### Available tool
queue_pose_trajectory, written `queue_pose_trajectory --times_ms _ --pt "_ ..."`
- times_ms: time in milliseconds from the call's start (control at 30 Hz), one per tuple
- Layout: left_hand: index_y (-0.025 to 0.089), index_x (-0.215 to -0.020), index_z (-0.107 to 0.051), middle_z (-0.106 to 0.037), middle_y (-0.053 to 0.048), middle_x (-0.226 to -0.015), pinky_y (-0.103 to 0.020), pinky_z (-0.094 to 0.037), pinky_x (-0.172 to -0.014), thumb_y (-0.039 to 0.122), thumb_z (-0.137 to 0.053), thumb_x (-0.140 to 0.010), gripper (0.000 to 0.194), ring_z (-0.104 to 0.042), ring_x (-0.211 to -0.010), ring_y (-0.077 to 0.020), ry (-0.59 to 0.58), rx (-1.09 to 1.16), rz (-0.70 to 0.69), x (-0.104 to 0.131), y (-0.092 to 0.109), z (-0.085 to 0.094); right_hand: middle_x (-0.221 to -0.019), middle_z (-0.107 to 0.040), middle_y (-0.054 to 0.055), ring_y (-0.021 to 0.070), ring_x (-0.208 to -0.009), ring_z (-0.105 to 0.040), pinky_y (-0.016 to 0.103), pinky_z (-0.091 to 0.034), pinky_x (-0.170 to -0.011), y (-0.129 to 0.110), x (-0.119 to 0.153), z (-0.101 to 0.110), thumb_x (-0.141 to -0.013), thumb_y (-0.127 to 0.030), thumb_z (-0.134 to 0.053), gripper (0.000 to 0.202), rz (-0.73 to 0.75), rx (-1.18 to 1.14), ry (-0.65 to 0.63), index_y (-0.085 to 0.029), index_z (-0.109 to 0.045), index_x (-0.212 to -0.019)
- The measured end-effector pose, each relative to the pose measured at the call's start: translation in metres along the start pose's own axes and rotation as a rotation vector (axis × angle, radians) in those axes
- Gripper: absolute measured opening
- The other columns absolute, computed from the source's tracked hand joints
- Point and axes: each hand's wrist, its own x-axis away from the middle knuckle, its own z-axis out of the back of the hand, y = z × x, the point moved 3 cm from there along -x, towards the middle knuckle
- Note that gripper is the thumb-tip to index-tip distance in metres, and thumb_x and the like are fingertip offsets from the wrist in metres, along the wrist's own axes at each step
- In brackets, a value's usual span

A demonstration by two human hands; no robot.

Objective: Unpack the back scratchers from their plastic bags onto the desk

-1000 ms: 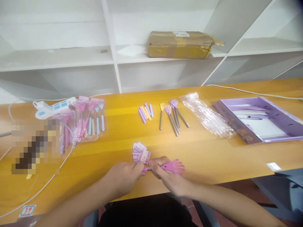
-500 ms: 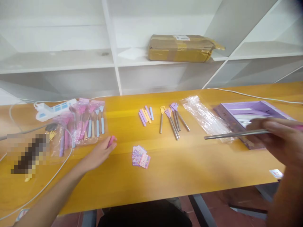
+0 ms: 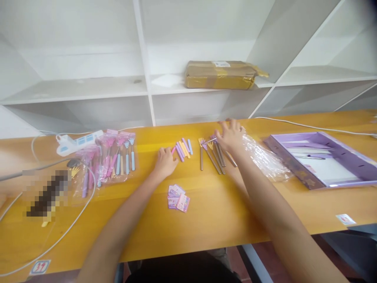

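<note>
My left hand [image 3: 165, 163] is closed around a short pink handle sleeve [image 3: 173, 150], its tip showing at the fingertips. That sleeve sits just left of a row of purple, yellow and blue handle sleeves [image 3: 184, 149]. My right hand [image 3: 231, 135] hovers at the group of back scratchers [image 3: 217, 157], with a thin metal rod [image 3: 209, 140] sticking out leftward from its thumb and fingers. The rod's other end is hidden by the hand. The scratchers have yellow and purple hand-shaped heads and bare metal shafts. Small printed cards [image 3: 178, 198] lie nearer me.
Left are bagged colourful back scratchers [image 3: 110, 157], a white power strip [image 3: 79, 142] and a looping cable. A clear plastic bag [image 3: 262, 157] and an open purple box [image 3: 318, 181] stand right. A taped carton [image 3: 219, 74] rests on the shelf.
My right hand has swung left from beside the purple box to the metal-shafted scratchers, bringing a rod. My left hand has moved right, with the pink sleeve, to the sleeve row.
</note>
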Motion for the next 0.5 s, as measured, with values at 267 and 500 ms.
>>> queue_pose_trajectory --times_ms 267,500 --pt "0.019 -0.139 -0.055 -0.055 -0.012 -0.124 -0.051 -0.042 -0.116 0.014 -0.066 -0.091 0.049 -0.056 -0.124 -0.032 0.071 0.036 -0.207 0.002 -0.015 -0.012 -0.157 -0.048 0.014 0.0311 -0.146 -0.038 0.054 -0.021 -0.123 0.004 0.003 -0.063 -0.111 -0.045 -0.026 0.052 0.198 -0.055 -0.09 -0.023 -0.065 -0.136" --pt "0.018 -0.134 -0.052 -0.052 -0.012 -0.131 -0.034 -0.059 -0.092 0.009 -0.062 -0.093 0.043 -0.069 -0.089 -0.0145 0.034 0.228 -0.293 0.0 -0.012 -0.025 -0.117 -0.069 0.03 0.0421 -0.115 -0.064 0.05 -0.046 -0.101 0.028 -0.005 -0.057 -0.098 -0.072 -0.045 0.076 -0.257 0.001 -0.254 -0.004 -0.067 -0.125"
